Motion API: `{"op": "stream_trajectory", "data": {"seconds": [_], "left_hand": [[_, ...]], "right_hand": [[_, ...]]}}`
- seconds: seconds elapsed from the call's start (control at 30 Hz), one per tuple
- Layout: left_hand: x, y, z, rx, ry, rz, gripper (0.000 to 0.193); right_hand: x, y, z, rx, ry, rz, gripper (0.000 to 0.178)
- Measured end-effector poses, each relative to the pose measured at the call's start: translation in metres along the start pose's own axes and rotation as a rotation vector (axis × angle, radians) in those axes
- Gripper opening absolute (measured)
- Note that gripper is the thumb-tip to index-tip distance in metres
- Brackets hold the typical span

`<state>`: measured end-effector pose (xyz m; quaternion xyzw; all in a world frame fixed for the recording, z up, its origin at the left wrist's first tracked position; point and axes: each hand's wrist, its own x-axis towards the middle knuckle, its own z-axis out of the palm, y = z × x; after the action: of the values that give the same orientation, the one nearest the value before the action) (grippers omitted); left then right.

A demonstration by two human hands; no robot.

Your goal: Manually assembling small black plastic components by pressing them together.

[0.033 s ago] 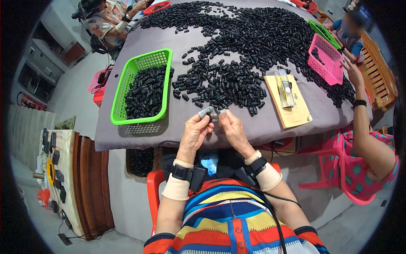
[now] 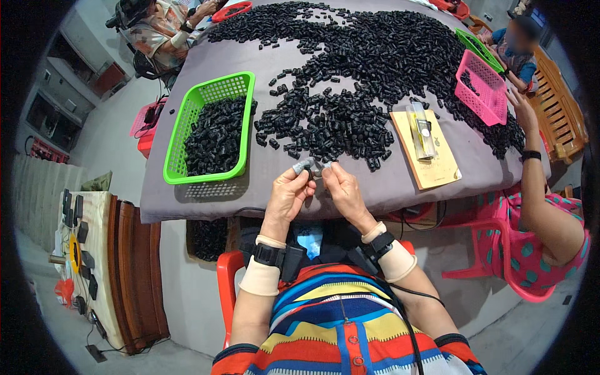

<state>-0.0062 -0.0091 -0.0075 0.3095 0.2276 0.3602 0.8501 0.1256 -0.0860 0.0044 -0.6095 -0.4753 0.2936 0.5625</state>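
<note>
Both hands are up at the near edge of the table (image 2: 262,187), roughly mid-edge, fingertips meeting just above the grey cloth.

- left hand (image 2: 289,194): thumb and fingers pinched on a small grey piece (image 2: 304,165); a grip, not a fist.
- right hand (image 2: 342,190): fingertips closed against the same piece from the other side. Something small and dark sits where the two hands meet, too small to tell what it is.
- Change: none that I can see. Hands, piece and baskets sit exactly where they do in the other frame, so the piece is held between both hands and has not been set down.

Around them:
- green basket (image 2: 172,150) at the near left corner, well filled with small black parts (image 2: 215,134), apart from the left hand.
- loose pile of black parts (image 2: 350,125) spreads from just beyond the fingertips to the far edge.
- tan card (image 2: 437,169) toward the near right edge, with a clear narrow pack (image 2: 422,131) lying on it.
- pink basket (image 2: 484,87) at the right edge, with a co-worker's hand (image 2: 522,112) just beside it. That hand is not the wearer's.
- second green basket (image 2: 478,50) sits further back on the right.
</note>
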Motion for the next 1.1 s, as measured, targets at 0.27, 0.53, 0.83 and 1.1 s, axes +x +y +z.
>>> {"op": "stream_trajectory", "data": {"seconds": [0.27,0.53,0.83,1.1], "left_hand": [[0.0,0.001,-0.01,-0.083,-0.053,0.0,0.023],[-0.002,0.003,-0.012,-0.091,-0.071,-0.027,0.023],[-0.001,0.002,-0.012,-0.074,-0.06,-0.02,0.024],[-0.003,0.004,-0.004,-0.145,-0.075,-0.011,0.022]], "right_hand": [[-0.002,-0.006,0.003,-0.131,-0.019,-0.132,0.026],[-0.003,-0.007,0.003,-0.253,-0.038,-0.265,0.023],[-0.002,-0.007,0.004,-0.297,-0.04,-0.282,0.023],[0.0,0.006,0.002,-0.08,0.022,-0.072,0.023]]}}
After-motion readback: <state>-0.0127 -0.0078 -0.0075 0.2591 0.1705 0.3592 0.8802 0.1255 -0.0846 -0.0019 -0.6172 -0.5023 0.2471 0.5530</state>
